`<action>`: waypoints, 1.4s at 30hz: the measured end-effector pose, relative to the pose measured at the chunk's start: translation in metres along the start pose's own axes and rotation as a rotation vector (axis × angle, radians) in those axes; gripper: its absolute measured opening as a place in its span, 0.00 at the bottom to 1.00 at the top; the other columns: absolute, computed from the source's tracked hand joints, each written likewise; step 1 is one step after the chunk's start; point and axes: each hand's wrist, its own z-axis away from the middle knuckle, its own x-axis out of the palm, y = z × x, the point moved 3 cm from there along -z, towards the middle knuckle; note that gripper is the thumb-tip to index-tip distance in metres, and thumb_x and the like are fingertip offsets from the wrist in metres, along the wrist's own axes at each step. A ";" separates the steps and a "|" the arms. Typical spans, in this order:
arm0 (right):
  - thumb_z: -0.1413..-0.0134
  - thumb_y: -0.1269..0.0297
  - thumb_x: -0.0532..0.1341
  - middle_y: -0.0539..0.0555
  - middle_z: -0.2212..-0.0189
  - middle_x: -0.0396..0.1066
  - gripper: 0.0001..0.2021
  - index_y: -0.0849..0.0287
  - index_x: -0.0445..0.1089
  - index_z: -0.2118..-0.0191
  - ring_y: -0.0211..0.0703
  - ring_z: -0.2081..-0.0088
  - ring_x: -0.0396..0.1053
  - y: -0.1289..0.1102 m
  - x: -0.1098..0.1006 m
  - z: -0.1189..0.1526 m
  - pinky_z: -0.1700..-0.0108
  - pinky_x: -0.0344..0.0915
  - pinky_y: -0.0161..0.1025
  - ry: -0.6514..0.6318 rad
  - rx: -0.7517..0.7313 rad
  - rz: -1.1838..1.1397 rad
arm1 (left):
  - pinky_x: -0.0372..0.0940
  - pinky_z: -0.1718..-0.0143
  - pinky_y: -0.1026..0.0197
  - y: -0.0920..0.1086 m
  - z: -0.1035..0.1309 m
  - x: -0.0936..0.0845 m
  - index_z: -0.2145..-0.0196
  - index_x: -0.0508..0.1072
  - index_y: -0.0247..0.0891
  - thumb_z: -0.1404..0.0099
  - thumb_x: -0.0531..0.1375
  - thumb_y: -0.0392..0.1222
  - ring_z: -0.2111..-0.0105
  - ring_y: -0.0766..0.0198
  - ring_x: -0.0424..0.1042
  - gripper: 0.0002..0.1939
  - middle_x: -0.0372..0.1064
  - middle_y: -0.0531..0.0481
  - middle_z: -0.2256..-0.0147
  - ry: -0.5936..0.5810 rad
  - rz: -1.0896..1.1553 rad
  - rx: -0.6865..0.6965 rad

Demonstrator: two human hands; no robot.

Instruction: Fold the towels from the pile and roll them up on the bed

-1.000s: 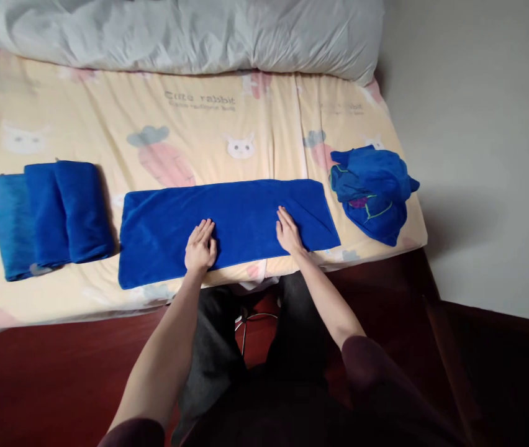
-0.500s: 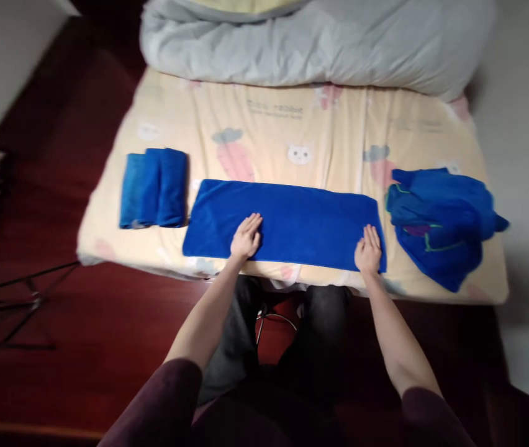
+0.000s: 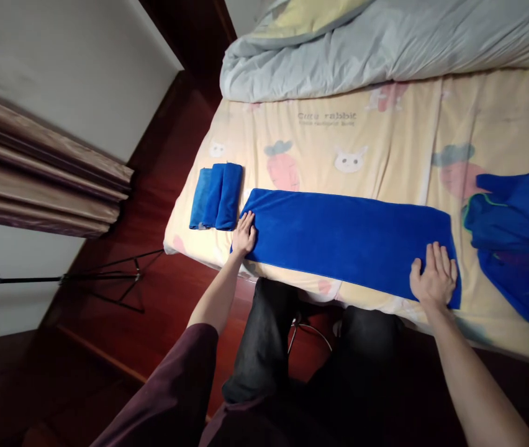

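A long blue towel (image 3: 343,239) lies flat along the near side of the bed. On its left end rests my left hand (image 3: 244,234), flat, holding nothing. My right hand (image 3: 434,276) lies with fingers spread on the towel's right end. Left of the towel are rolled or folded blue towels (image 3: 218,195), side by side. To the right sits a crumpled heap of blue cloth (image 3: 520,230) with green edging, cut off by the frame.
The bed (image 3: 385,139) has a yellow sheet with carrot and rabbit prints. A grey quilt (image 3: 320,68) is bunched at its far side. Beyond the bed's left edge stand a black tripod (image 3: 138,273) and a curtain (image 3: 45,164).
My left hand has slid left to the towel's left end. My right hand stays at the right end, its fingers more spread. The view has turned left.
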 end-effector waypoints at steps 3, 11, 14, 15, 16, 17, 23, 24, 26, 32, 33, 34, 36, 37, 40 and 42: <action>0.32 0.60 0.50 0.68 0.30 0.62 0.32 0.66 0.60 0.27 0.61 0.27 0.57 0.000 0.001 0.000 0.26 0.52 0.63 -0.007 0.008 -0.002 | 0.48 0.24 0.44 -0.006 -0.003 0.004 0.27 0.59 0.38 0.23 0.44 0.47 0.24 0.55 0.47 0.31 0.54 0.45 0.27 -0.025 -0.021 -0.008; 0.32 0.60 0.48 0.66 0.29 0.59 0.32 0.64 0.57 0.26 0.60 0.26 0.54 -0.006 -0.002 -0.002 0.27 0.51 0.68 -0.073 0.055 0.004 | 0.43 0.23 0.43 -0.008 -0.035 0.003 0.29 0.60 0.33 0.23 0.45 0.54 0.23 0.51 0.42 0.33 0.48 0.38 0.25 -0.110 -0.086 -0.060; 0.31 0.58 0.49 0.66 0.29 0.60 0.32 0.65 0.59 0.27 0.59 0.26 0.55 -0.004 -0.001 -0.002 0.26 0.51 0.63 -0.049 0.042 0.019 | 0.42 0.24 0.39 -0.006 -0.077 -0.004 0.32 0.64 0.29 0.24 0.47 0.51 0.24 0.47 0.44 0.31 0.50 0.33 0.26 -0.124 -0.163 -0.033; 0.30 0.57 0.49 0.66 0.29 0.60 0.32 0.65 0.59 0.27 0.59 0.26 0.55 -0.003 -0.001 -0.002 0.25 0.50 0.61 -0.042 0.040 0.029 | 0.43 0.24 0.40 -0.006 -0.093 -0.006 0.32 0.63 0.28 0.24 0.47 0.49 0.25 0.48 0.47 0.30 0.52 0.33 0.27 -0.135 -0.182 -0.038; 0.30 0.57 0.49 0.65 0.29 0.60 0.31 0.66 0.59 0.27 0.58 0.26 0.55 -0.003 0.000 -0.002 0.25 0.50 0.60 -0.041 0.039 0.037 | 0.46 0.25 0.41 -0.007 -0.110 -0.007 0.31 0.62 0.29 0.25 0.47 0.47 0.26 0.48 0.51 0.30 0.56 0.33 0.29 -0.162 -0.193 -0.046; 0.30 0.57 0.49 0.65 0.29 0.60 0.31 0.65 0.59 0.27 0.58 0.26 0.56 -0.003 0.000 -0.002 0.25 0.50 0.60 -0.047 0.042 0.042 | 0.51 0.27 0.42 -0.008 -0.125 -0.007 0.31 0.63 0.30 0.25 0.49 0.45 0.28 0.49 0.55 0.30 0.60 0.33 0.31 -0.207 -0.202 -0.041; 0.30 0.59 0.48 0.63 0.28 0.58 0.31 0.61 0.57 0.25 0.60 0.26 0.54 -0.008 -0.005 -0.005 0.26 0.51 0.65 -0.125 0.083 0.051 | 0.55 0.32 0.36 -0.015 -0.185 -0.014 0.45 0.76 0.34 0.29 0.54 0.43 0.35 0.43 0.63 0.20 0.74 0.34 0.45 -0.309 -0.328 -0.039; 0.30 0.59 0.48 0.63 0.28 0.58 0.31 0.61 0.57 0.25 0.60 0.26 0.54 -0.009 -0.006 -0.005 0.27 0.51 0.66 -0.128 0.086 0.049 | 0.53 0.32 0.34 -0.013 -0.187 -0.017 0.47 0.77 0.33 0.28 0.53 0.43 0.34 0.42 0.62 0.19 0.74 0.34 0.46 -0.297 -0.341 -0.058; 0.30 0.59 0.48 0.64 0.28 0.58 0.31 0.62 0.57 0.26 0.61 0.26 0.54 -0.010 -0.007 -0.006 0.27 0.51 0.66 -0.133 0.088 0.042 | 0.51 0.31 0.33 -0.003 -0.183 -0.021 0.46 0.75 0.33 0.26 0.52 0.44 0.33 0.41 0.60 0.19 0.72 0.33 0.44 -0.236 -0.344 -0.099; 0.31 0.57 0.47 0.65 0.29 0.60 0.31 0.62 0.60 0.27 0.61 0.27 0.56 -0.007 -0.004 -0.005 0.25 0.50 0.63 -0.117 0.089 0.054 | 0.45 0.26 0.38 0.038 -0.120 -0.003 0.31 0.64 0.37 0.24 0.51 0.53 0.27 0.44 0.51 0.30 0.56 0.37 0.29 -0.169 -0.169 0.057; 0.31 0.57 0.47 0.65 0.29 0.61 0.32 0.62 0.60 0.27 0.61 0.27 0.56 -0.006 -0.003 -0.005 0.25 0.50 0.62 -0.106 0.084 0.058 | 0.43 0.25 0.39 0.038 -0.108 0.004 0.30 0.62 0.38 0.24 0.51 0.55 0.26 0.45 0.49 0.31 0.54 0.38 0.28 -0.206 -0.130 0.093; 0.31 0.57 0.47 0.65 0.29 0.61 0.32 0.61 0.60 0.27 0.62 0.27 0.57 -0.006 -0.002 -0.005 0.25 0.51 0.61 -0.096 0.080 0.063 | 0.42 0.25 0.40 0.037 -0.097 0.010 0.29 0.61 0.38 0.24 0.50 0.56 0.25 0.46 0.47 0.33 0.52 0.39 0.27 -0.229 -0.099 0.108; 0.31 0.57 0.48 0.65 0.30 0.61 0.32 0.60 0.60 0.27 0.63 0.27 0.58 -0.004 -0.001 -0.005 0.26 0.52 0.62 -0.090 0.079 0.067 | 0.39 0.24 0.40 0.028 -0.084 0.019 0.27 0.58 0.38 0.24 0.48 0.57 0.24 0.47 0.43 0.34 0.48 0.41 0.25 -0.211 -0.061 0.065; 0.32 0.57 0.47 0.65 0.29 0.61 0.32 0.59 0.59 0.26 0.63 0.27 0.57 -0.004 0.000 -0.005 0.26 0.52 0.62 -0.090 0.080 0.066 | 0.38 0.24 0.39 0.023 -0.082 0.021 0.27 0.57 0.38 0.24 0.47 0.57 0.24 0.47 0.42 0.35 0.47 0.42 0.25 -0.175 -0.053 0.019; 0.31 0.57 0.47 0.64 0.29 0.59 0.31 0.58 0.59 0.26 0.61 0.27 0.56 -0.005 0.000 -0.005 0.25 0.50 0.60 -0.104 0.078 0.052 | 0.37 0.24 0.39 0.013 -0.086 0.024 0.26 0.57 0.40 0.24 0.47 0.56 0.23 0.50 0.40 0.34 0.45 0.43 0.24 -0.064 -0.052 -0.121; 0.31 0.56 0.47 0.64 0.28 0.59 0.32 0.61 0.59 0.26 0.60 0.26 0.54 -0.006 -0.001 -0.006 0.25 0.49 0.61 -0.126 0.088 0.064 | 0.38 0.24 0.39 0.014 -0.091 0.023 0.26 0.58 0.40 0.25 0.48 0.54 0.23 0.50 0.41 0.34 0.45 0.43 0.24 -0.039 -0.054 -0.174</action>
